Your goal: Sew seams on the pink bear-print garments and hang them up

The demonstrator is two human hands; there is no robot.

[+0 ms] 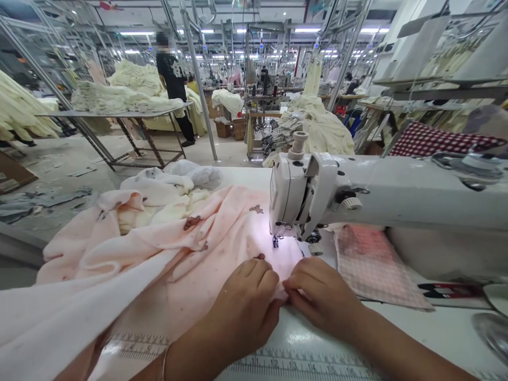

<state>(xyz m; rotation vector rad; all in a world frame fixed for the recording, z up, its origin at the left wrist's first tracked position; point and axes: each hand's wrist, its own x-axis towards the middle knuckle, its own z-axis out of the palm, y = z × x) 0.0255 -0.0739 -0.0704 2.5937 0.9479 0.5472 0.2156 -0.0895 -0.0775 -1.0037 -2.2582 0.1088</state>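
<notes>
Pink fabric [222, 233] with small brown animal prints spreads over the machine table and under the lit needle area of a white sewing machine [293, 196]. My left hand [252, 296] is closed on the fabric's near edge, just in front of the presser foot [275, 242]. Close beside it on the right, my right hand [321, 288] pinches the same edge between thumb and fingers. The two hands nearly touch. Part of the fabric hangs toward me at the left.
A measuring scale [293, 365] runs along the table's near edge. Right of the needle lie a pink checked cloth [377, 270] and red-and-black thread snips [450, 290]. Beyond, a person [172, 79] stands by a table [130, 114] piled with cream garments. Thread cones [424, 47] stand upper right.
</notes>
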